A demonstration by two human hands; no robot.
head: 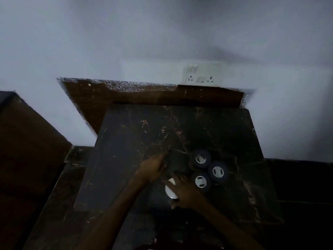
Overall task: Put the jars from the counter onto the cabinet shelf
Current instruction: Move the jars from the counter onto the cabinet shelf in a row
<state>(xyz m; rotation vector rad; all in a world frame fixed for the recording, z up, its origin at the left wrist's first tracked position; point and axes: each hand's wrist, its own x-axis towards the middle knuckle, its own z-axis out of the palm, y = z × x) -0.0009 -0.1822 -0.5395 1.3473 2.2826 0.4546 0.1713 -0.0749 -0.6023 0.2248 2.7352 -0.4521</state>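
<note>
Dim light here, and we're looking down on a dark marble counter [137,134] with pale veins running across it. Three jars with dark round lids and silver centres sit bunched together at about 4 o'clock from the counter's middle: the far jar [201,158] at 12 o'clock in the cluster, the right jar [218,171] at 3 o'clock, the near jar [201,181] at 6 o'clock, all three touching or just beside one another. Left of them, the right hand [185,191] lies over a fourth jar with a plain silver lid [170,189], fingers spread across its top; whether it is truly gripped or only touched, I can't tell in this murk. The left hand [153,169] reaches in at 10 o'clock from that silver lid, fingers stretched out flat toward the counter, loose and carrying nothing. Both forearms come up from the bottom edge. Beyond the counter, at 12 o'clock, a brown backsplash [144,96] with a chipped speckled top edge meets the white wall, and a white switch and socket plate [202,73] sits just above it toward 1 o'clock.
</note>
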